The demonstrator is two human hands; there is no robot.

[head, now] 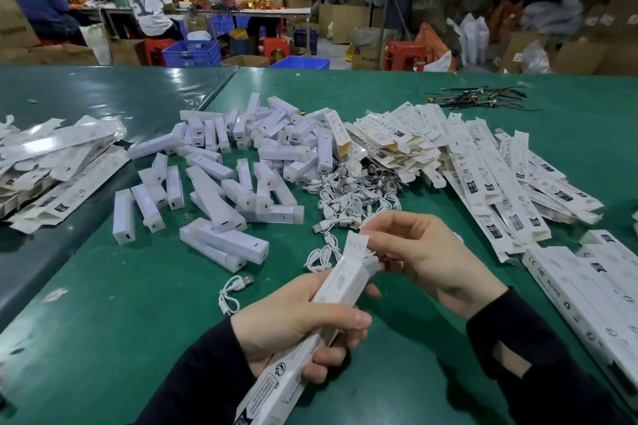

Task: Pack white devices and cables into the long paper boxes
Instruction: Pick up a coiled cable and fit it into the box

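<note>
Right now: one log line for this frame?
left hand grips long paper box | right hand pinches open flap | cable end at mouth

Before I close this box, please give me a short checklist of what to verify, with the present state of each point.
1. Left hand grips the long paper box firmly: ok.
2. Top flap open: ok.
3. Right hand at the box mouth, fingers on the flap: ok.
4. Device inside: cannot tell.
5. Cable fully inside: cannot tell; white wire shows at the mouth.
6. More cables within reach: ok.
</note>
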